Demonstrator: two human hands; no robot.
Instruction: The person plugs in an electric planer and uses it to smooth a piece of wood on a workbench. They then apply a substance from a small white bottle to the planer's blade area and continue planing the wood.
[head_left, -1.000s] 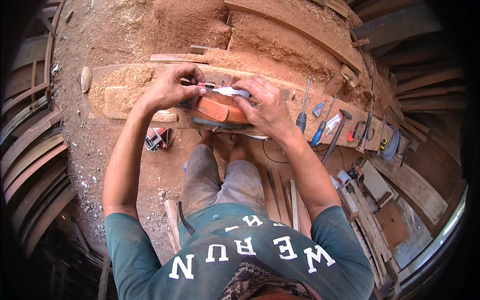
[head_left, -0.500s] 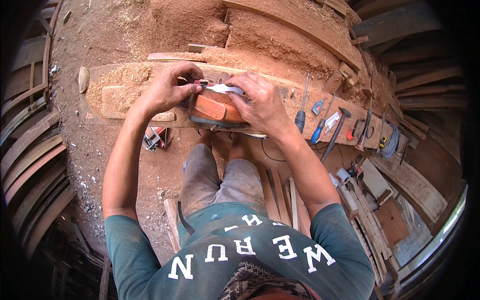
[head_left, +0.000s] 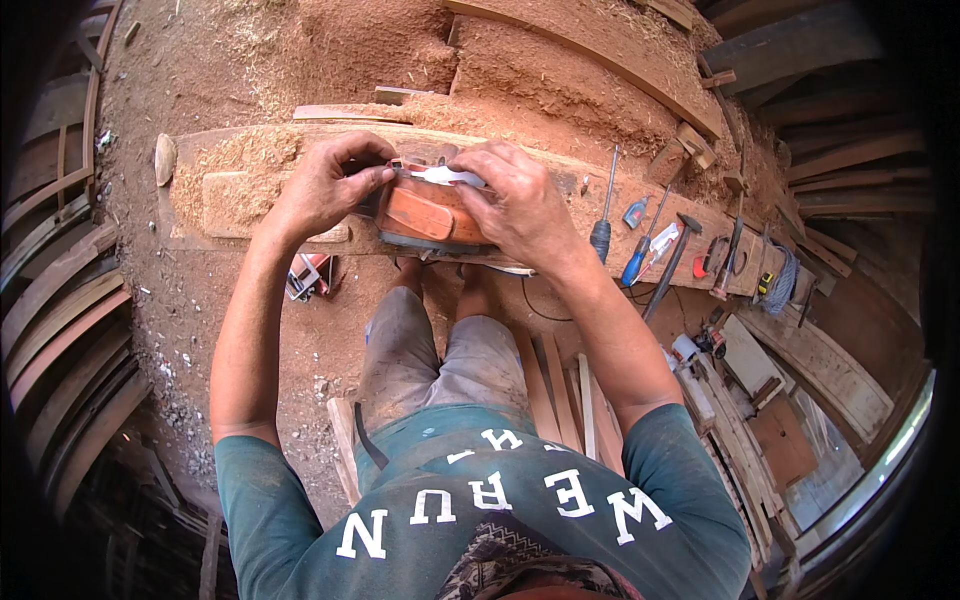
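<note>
Bench at twelve o'clock: left hand pinches reddish bit, right hand white piece, seemingly aligning, steadiness needed.

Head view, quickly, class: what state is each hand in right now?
Left hand: closed, pinching a small red piece.
Right hand: closed, holding a white thing.

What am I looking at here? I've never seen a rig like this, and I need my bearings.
There's no robot: a person works bare-handed. The view comes from the left of two fisheye cameras on their head, looking down, so straight edges bend. The left hand pinches a small reddish piece, too small to identify; the right hand holds a white item. Just below these is an orange-bodied tool. The wooden bench carries sawdust at left and a blue-handled screwdriver and hammer at right.
</note>
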